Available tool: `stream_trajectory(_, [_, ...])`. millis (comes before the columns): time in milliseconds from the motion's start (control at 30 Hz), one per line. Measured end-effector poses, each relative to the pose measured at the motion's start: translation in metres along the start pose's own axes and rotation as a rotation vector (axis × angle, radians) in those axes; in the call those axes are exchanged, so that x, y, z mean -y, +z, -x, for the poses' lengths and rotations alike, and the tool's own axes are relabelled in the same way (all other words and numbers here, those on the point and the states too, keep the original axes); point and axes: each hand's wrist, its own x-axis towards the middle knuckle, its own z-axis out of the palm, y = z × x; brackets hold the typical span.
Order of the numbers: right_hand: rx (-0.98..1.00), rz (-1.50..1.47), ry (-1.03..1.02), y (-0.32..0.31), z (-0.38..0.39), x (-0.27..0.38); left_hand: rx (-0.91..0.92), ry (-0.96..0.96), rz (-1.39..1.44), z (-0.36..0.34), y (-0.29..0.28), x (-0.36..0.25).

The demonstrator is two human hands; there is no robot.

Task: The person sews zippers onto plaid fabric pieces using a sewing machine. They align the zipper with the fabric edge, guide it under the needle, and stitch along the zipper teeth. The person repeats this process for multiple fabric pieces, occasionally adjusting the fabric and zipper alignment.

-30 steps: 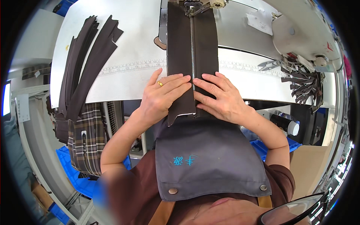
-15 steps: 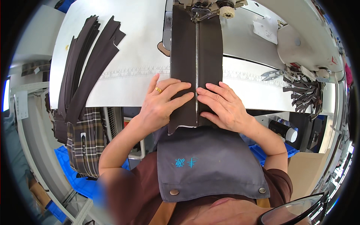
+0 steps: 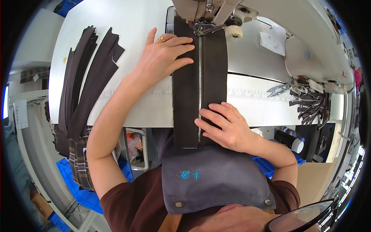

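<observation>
A long dark brown fabric piece (image 3: 215, 73) runs from the sewing machine's presser foot (image 3: 201, 29) toward me, its near end over the table's front edge. Down its middle lies a metal-toothed zipper (image 3: 200, 83). My left hand (image 3: 164, 54) rests flat on the fabric's left part close below the presser foot, fingers apart, a gold ring on one finger. Near the front edge my right hand (image 3: 226, 127) lies on the fabric with its fingers spread, fingertips touching the zipper. Neither hand grips anything. What lies beneath the presser foot is hidden.
Stacked dark fabric strips (image 3: 79, 73) lie at the left on the white table (image 3: 135, 112). Thread snips (image 3: 279, 89) and a bunch of dark scraps (image 3: 311, 102) are at the right. The machine's arm (image 3: 309, 46) overhangs the right side. Blue bins (image 3: 79, 189) stand below.
My left hand has moved forward along the fabric toward the presser foot, away from my right hand. My right hand stays near the fabric's near end. The whole view has shifted slightly.
</observation>
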Motion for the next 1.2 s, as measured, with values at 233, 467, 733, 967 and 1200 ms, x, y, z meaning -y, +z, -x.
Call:
stream_trajectory(233, [0.052, -0.035, -0.041, -0.006, -0.005, -0.007, -0.007, 0.017, 0.07, -0.006, -0.002, 0.007])
stream_trajectory(467, [0.05, -0.031, -0.025, -0.007, -0.01, -0.013, 0.013, -0.001, 0.123, 0.001, -0.001, 0.002])
stream_trajectory(733, [0.06, 0.016, -0.063, -0.01, -0.015, -0.017, -0.029, 0.001, 0.038, 0.002, 0.005, 0.0])
stream_trajectory(967, [0.048, 0.033, -0.063, -0.006, -0.016, -0.021, -0.019, -0.048, 0.098, -0.001, 0.003, 0.003])
stream_trajectory(1200, [0.014, -0.016, -0.051, -0.005, -0.017, -0.021, -0.03, -0.051, 0.096, -0.002, 0.003, 0.003])
